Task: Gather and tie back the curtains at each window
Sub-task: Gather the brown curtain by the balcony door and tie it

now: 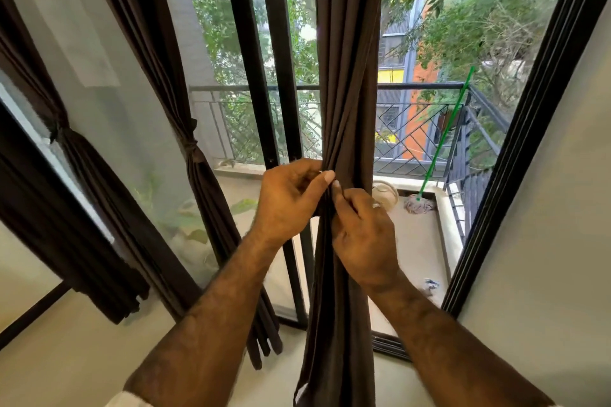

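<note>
I've got the dark brown curtain (347, 76) dead centre, hanging in front of the black window frame (261, 76) and bunched into a narrow column of folds that runs from the top of the view down to the floor. Both hands are on it at mid-height, right where the bunch is tightest. My left hand (287, 205) comes in from the left, fingers curled, thumb and forefinger pinching the front folds. My right hand (363, 235) sits just below and to the right, touching the left at the fingertips, fingers curled round the gathered cloth, a ring showing on one finger. I can't tell whether a tie band is between the fingers; the folds hide it.

Moving outward: to the left, a second curtain (198, 175) is already cinched by a knotted tie (192, 149) at its waist, its lower end fanning down to the floor. Further left, a third curtain (82, 175) is tied the same way, at the edge of view.

Through the glass, the balcony floor (420, 241) carries a mop (418, 203) with a green handle leaning up against the black metal railing (413, 129). Beside the mop head sits a pale round vessel (385, 192), mostly hidden behind the curtain; its contents I can't make out. Trees and an orange-and-yellow building fill the background.
</note>
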Tool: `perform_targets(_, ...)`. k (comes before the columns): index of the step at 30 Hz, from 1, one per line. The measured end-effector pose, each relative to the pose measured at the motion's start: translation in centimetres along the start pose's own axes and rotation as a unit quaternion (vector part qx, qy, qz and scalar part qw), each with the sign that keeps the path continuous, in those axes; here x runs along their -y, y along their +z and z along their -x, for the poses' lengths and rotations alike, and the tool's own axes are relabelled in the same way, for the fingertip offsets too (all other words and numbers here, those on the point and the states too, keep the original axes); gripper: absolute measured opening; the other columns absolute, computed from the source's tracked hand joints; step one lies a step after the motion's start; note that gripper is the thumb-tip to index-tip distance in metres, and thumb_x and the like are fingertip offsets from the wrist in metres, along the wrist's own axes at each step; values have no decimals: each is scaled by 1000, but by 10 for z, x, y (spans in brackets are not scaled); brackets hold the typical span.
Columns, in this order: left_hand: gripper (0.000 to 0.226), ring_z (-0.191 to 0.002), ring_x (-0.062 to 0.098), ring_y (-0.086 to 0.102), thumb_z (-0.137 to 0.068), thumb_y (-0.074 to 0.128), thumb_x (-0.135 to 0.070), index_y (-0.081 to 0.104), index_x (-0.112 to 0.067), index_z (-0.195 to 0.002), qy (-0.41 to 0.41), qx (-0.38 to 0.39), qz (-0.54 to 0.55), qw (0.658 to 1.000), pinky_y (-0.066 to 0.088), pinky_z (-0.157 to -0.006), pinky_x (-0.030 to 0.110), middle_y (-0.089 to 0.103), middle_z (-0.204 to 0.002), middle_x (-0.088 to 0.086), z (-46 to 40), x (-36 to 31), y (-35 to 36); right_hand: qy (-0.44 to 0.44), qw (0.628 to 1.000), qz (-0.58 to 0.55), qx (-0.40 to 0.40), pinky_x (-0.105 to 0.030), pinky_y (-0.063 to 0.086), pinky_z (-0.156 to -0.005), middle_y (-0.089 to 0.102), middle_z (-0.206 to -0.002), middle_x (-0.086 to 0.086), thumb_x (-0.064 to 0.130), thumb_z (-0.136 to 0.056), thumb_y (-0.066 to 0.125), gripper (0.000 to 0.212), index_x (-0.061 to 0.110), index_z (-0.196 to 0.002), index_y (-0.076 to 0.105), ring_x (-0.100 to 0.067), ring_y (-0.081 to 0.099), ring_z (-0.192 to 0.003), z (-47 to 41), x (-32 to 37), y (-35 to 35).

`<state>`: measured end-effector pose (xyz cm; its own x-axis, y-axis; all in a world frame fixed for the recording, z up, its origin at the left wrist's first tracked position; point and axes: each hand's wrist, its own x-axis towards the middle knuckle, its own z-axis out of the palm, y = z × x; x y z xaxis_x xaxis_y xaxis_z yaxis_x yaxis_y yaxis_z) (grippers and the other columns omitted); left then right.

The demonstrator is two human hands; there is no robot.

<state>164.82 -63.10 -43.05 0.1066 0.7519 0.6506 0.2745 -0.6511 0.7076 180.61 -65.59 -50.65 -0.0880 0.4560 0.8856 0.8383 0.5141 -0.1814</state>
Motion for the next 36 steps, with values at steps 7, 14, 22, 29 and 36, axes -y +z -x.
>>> perform_targets(7, 14, -66, 15, 71, -94, 82, -20, 75, -16, -82, -11, 34, 4, 999, 59, -65, 37, 74, -71, -6, -23, 18, -25, 41, 993, -112, 24, -46, 58, -95, 67, -128, -8, 5, -93, 51, 45, 8, -134, 69, -28, 66, -114, 3, -6, 5)
perform_targets(14, 20, -65, 22, 63, -99, 74, -6, 72, -4, -79, -2, 168, 81, 982, 55, -68, 35, 65, -69, 10, -37, 33, -60, 362, 903, -228, -33, -24, 58, -79, 76, -108, 8, 27, -97, 78, 25, 24, -121, 72, -11, 71, -97, -42, -1, 5)
perform_targets(22, 34, -65, 9, 60, -101, 73, -8, 66, -26, -72, -5, 159, 72, 985, 52, -65, 29, 63, -66, -10, -45, 46, -68, 427, 844, -321, -38, -38, 60, -81, 73, -77, 1, 15, -88, 86, 12, 21, -87, 76, -18, 69, -76, -54, 24, 1)
perform_targets(29, 36, -51, 7, 47, -97, 72, -25, 54, -28, -66, 67, 38, -110, 991, 37, -54, 25, 48, -54, -13, -23, 23, -35, 168, 979, -7, -119, -17, 50, -81, 65, -97, -3, 5, -94, 74, 10, 8, -104, 75, -14, 63, -85, -32, 63, 12)
perform_targets(36, 29, -53, 19, 57, -96, 70, -29, 62, -18, -69, 50, 46, -84, 994, 48, -52, 34, 59, -57, -4, -29, 20, -12, 152, 982, -42, -104, -28, 58, -89, 68, -112, -4, 5, -99, 67, 21, 8, -119, 74, -19, 68, -97, -20, 27, 13)
